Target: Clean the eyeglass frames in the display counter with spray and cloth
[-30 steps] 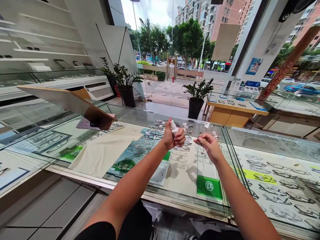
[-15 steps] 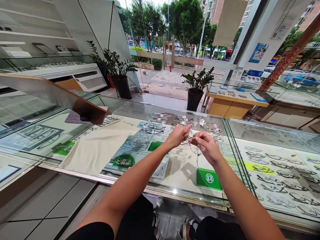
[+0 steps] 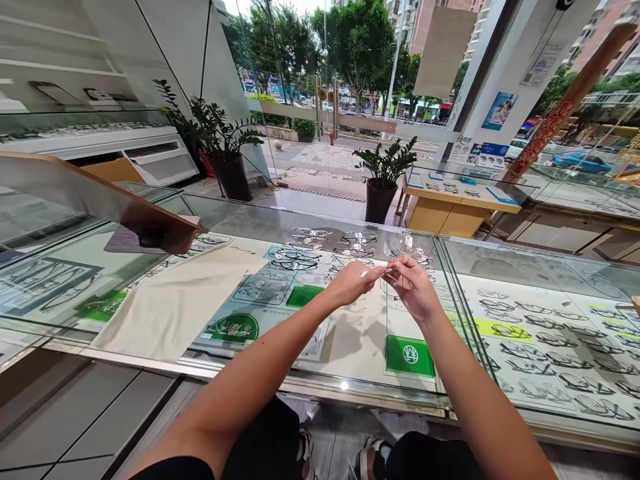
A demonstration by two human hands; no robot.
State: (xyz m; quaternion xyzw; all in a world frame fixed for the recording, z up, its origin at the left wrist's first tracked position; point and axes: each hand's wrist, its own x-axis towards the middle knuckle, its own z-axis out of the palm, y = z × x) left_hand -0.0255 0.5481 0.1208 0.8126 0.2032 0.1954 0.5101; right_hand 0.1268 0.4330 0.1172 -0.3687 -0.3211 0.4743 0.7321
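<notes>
My left hand (image 3: 356, 280) and my right hand (image 3: 413, 287) meet above the glass counter (image 3: 350, 377), fingertips close together. Both are closed in pinches. A small pale item shows at the left fingertips, too small to name. Thin dark lines, perhaps part of a glasses frame, hang by my right fingers; what the pinch holds is not clear. Under the glass lie rows of eyeglasses (image 3: 295, 259) and a green card with a white logo (image 3: 410, 355). A cream cloth (image 3: 175, 300) is spread on the counter to the left.
A brown-edged board (image 3: 160, 223) leans over the counter at left, near a striped purple cloth (image 3: 127, 240). More eyeglasses (image 3: 540, 340) lie in the right case. Beyond the counter stand two potted plants (image 3: 227, 160) (image 3: 380, 193) and a wooden display table (image 3: 450, 207).
The view has shifted slightly right. My hands have drawn closer together, and the round lens that hung below my right hand no longer shows clearly.
</notes>
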